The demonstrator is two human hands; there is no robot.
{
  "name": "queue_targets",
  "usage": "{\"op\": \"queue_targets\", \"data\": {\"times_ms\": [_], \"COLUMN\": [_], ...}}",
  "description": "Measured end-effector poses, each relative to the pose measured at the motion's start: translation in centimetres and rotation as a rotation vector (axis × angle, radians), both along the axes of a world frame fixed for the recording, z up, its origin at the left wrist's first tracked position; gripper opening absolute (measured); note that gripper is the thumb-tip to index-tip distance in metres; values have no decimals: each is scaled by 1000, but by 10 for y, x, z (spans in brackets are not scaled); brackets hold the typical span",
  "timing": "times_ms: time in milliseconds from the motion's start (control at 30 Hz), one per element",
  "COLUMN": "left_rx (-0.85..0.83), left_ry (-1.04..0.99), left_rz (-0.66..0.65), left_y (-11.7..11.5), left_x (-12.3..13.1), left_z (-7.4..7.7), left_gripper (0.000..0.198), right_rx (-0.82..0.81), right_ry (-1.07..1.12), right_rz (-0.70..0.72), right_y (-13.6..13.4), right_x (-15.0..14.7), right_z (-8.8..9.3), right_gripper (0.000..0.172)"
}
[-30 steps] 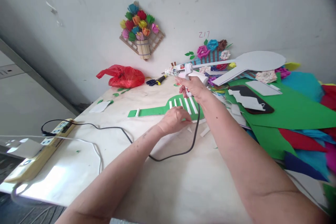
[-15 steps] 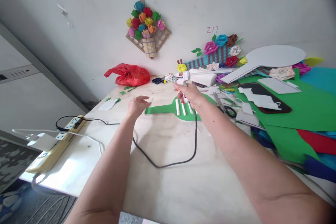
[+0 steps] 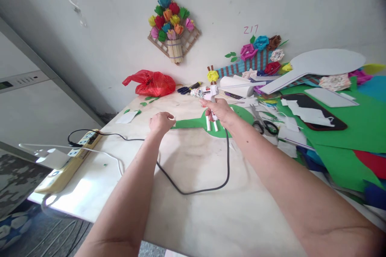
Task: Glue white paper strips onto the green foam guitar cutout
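Note:
My right hand point(image 3: 222, 111) is wrapped round the grip of a white glue gun point(image 3: 212, 91); a clear glue stick juts from its rear and its black cord point(image 3: 226, 160) hangs down to the table. Under it lies a green guitar-shaped cutout point(image 3: 190, 123) with several white strips point(image 3: 216, 125) across its round body, partly hidden by the hand. At the end of the cutout's neck, my left hand point(image 3: 162, 123) is closed in a pinch on a small white strip point(image 3: 174, 119).
Scissors point(image 3: 265, 122), a black phone-like slab point(image 3: 337, 122), green sheets point(image 3: 334, 160) and a white paddle-shaped cutout point(image 3: 325, 62) crowd the right. A red plastic bag point(image 3: 153, 83) sits at the back. The power strip point(image 3: 69, 164) lies along the left edge.
The view has shifted slightly, moving the scene to the right. My left hand has turned and its fingers have closed in more at the neck's end. The glue gun stays in my right hand.

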State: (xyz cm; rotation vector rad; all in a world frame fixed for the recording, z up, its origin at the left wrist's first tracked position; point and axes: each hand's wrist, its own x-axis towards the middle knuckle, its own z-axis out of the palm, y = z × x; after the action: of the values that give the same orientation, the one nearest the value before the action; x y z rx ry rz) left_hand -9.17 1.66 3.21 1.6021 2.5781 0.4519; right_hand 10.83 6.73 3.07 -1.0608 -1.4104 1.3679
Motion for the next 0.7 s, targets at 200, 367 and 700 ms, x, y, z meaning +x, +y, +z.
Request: {"op": "queue_targets", "data": {"times_ms": [200, 367, 700], "left_rx": [-22, 13, 69], "left_ry": [54, 106, 152], "left_rz": [-8, -45, -385], "left_y": [3, 4, -1], "left_x": [3, -3, -34], "left_z": [-5, -8, -11], "left_gripper": [30, 28, 49], "right_rx": [-7, -9, -9], "right_ry": [-1, 7, -8], "right_rz": [-1, 2, -1], "right_y": [-1, -2, -3], "right_x": [0, 1, 1], "right_z": [1, 1, 1], "right_gripper": [27, 27, 27]}}
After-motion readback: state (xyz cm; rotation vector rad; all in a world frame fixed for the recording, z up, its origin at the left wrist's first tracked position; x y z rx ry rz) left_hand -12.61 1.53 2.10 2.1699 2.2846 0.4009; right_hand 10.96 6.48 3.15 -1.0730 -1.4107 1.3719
